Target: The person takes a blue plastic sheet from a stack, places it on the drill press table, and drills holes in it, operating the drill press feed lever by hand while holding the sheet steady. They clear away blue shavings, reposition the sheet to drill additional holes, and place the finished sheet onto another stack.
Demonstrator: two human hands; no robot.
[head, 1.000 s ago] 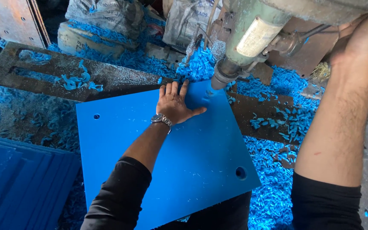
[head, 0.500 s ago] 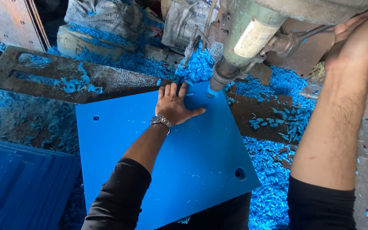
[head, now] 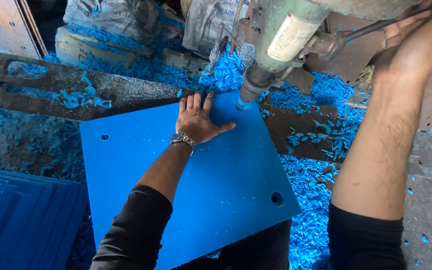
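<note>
Blue sheet flat at frame centre, drill tip at its upper-right corner.

Left hand lies spread and flat on the sheet near the top edge, pinning it, not gripping. Right hand, upper right, is wrapped round the feed lever of the green drill press. Vs. a sec ago the drill bit sits lower, right at the sheet, so it's prob. cutting a new hole now. Two holes already done, left and lower right. Blue shavings all round; stacked blue sheets lower left.
</note>
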